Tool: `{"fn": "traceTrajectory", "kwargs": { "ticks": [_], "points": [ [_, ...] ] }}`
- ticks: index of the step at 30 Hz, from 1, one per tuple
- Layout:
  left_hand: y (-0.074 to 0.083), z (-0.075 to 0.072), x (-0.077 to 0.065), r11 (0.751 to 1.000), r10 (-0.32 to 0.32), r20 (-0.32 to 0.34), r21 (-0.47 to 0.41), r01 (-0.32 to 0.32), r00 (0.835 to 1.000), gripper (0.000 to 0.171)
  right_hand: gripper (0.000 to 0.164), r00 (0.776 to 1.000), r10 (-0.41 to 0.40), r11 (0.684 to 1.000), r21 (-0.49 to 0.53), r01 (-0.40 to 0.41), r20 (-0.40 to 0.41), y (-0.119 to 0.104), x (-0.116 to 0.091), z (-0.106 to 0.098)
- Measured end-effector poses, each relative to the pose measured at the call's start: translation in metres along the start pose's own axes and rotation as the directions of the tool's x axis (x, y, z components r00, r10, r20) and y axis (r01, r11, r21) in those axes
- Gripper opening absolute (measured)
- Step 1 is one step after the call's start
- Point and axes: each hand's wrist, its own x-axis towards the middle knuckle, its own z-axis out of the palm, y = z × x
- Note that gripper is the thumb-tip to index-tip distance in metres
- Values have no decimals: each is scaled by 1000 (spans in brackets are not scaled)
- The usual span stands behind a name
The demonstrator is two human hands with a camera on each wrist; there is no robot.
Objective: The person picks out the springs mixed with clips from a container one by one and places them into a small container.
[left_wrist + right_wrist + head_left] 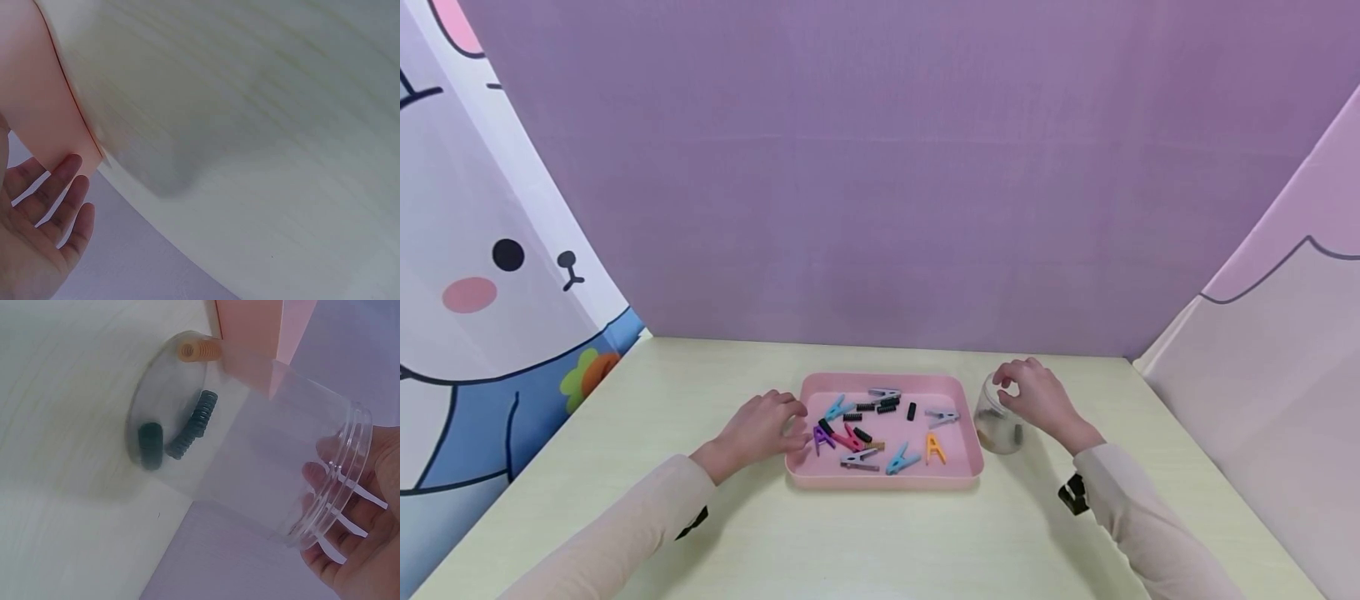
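My right hand is at the mouth of a clear plastic jar, with fingers loosely bent by its rim and no item visible in them. Inside the jar lie an orange-brown spring and several dark springs. My left hand hovers at the left edge of a pink tray, its fingers relaxed and holding nothing. Scattered in the tray are black springs, a gold spring and clips, including a yellow clip, a purple clip and a blue clip.
The jar stands just right of the tray on a pale table. A purple panel rises behind the table, with printed cloth at the left and another at the right side.
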Motion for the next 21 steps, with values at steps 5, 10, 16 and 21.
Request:
{"fn": "traceTrajectory", "kwargs": {
  "ticks": [5,10,16,21],
  "points": [
    [0,1,0,1000,-4,0,1,4,1000,41,13,1000,-6,1000,6,6,-11,-2,3,-3],
    [0,1,0,1000,5,-5,-2,-5,1000,41,13,1000,-21,1000,9,21,-18,-6,7,-6],
    [0,1,0,1000,20,-18,0,-20,1000,41,12,997,-70,998,-7,70,-28,-17,12,-7],
    [0,1,0,1000,13,-13,4,-13,1000,41,13,991,-129,991,-20,129,-37,-27,14,-3]
  ]
}}
